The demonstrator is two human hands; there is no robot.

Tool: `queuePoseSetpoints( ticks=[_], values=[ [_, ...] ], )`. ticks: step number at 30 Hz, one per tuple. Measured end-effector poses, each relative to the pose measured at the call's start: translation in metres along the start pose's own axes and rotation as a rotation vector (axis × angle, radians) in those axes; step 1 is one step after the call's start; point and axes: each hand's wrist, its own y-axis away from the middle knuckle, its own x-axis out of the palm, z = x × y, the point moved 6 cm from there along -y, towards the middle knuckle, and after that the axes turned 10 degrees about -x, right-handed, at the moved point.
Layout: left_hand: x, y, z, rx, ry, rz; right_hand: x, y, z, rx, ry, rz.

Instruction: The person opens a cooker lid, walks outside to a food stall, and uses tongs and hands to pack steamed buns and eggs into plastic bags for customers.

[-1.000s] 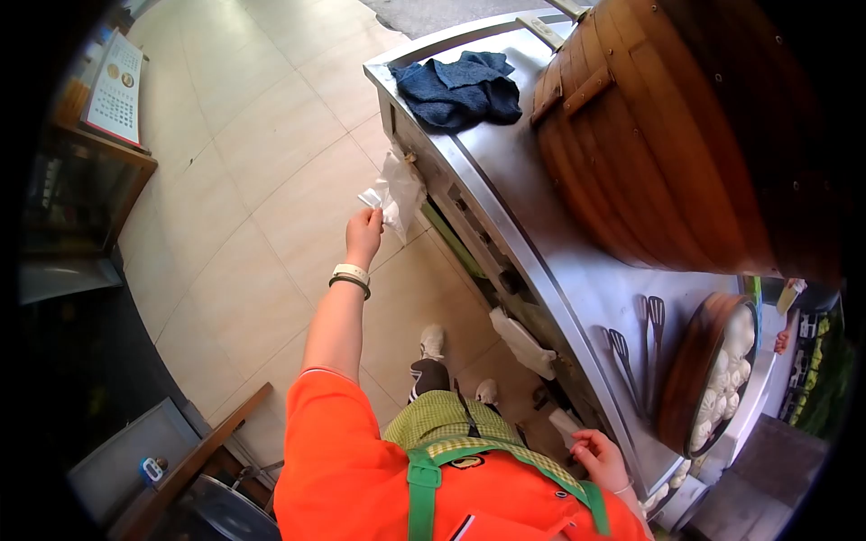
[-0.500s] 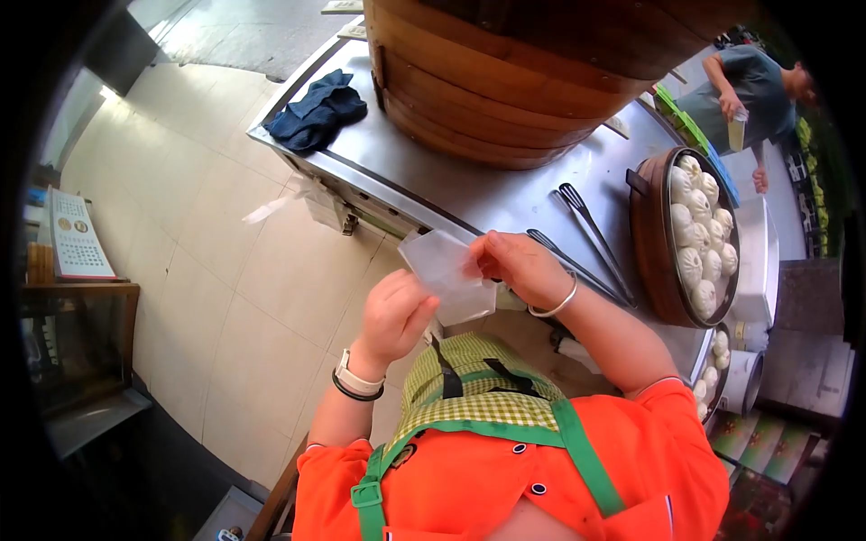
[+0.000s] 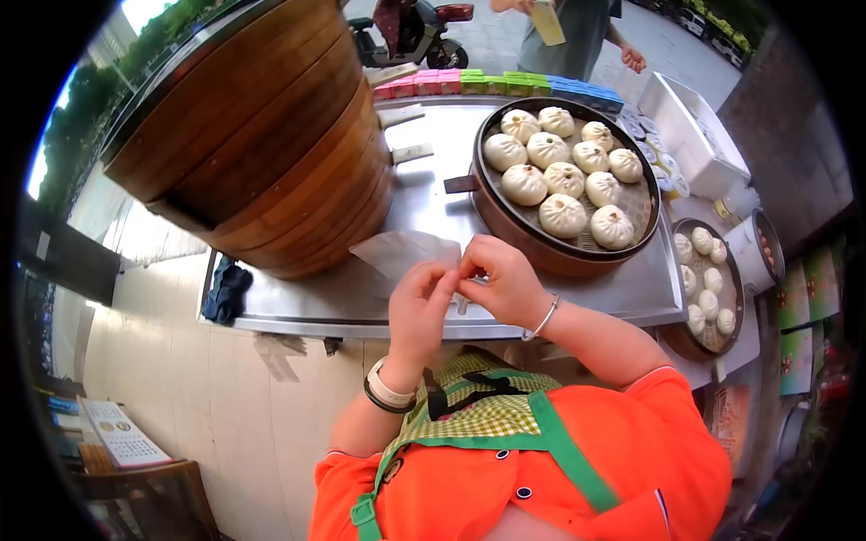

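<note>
My left hand (image 3: pixel 421 305) and my right hand (image 3: pixel 502 281) meet in front of me, fingertips pinched together at the edge of a thin translucent plastic bag (image 3: pixel 400 252). The bag spreads out to the left beyond my fingers, over the steel table (image 3: pixel 428 198). Its pinched edge is partly hidden by my fingers. Just past my right hand stands a round steamer basket (image 3: pixel 541 257) holding several pleated steamed buns (image 3: pixel 564 180).
A tall stack of wooden steamers (image 3: pixel 280 171) rises at the left, with a dark blue cloth (image 3: pixel 227 290) beside it. A second steamer (image 3: pixel 690 338) of buns sits at right, near a white foam box (image 3: pixel 695 135). Across the table stands a person (image 3: pixel 564 50), past coloured packets (image 3: pixel 505 84).
My view has swung toward the table and the buns. My hands have come together at the bag's edge, and the bag now spreads to the left. The black tongs no longer show.
</note>
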Motion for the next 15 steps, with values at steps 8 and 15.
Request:
queuePoseSetpoints(
  ticks=[8, 15],
  values=[
    [0.226, -0.062, -0.046, -0.399, 0.954, 0.467, -0.234, 0.055, -0.142, 0.527, -0.853, -0.589],
    [0.34, -0.155, -0.106, 0.465, -0.72, 0.216, -0.355, 0.016, -0.175, 0.614, -0.713, -0.42]
  ],
)
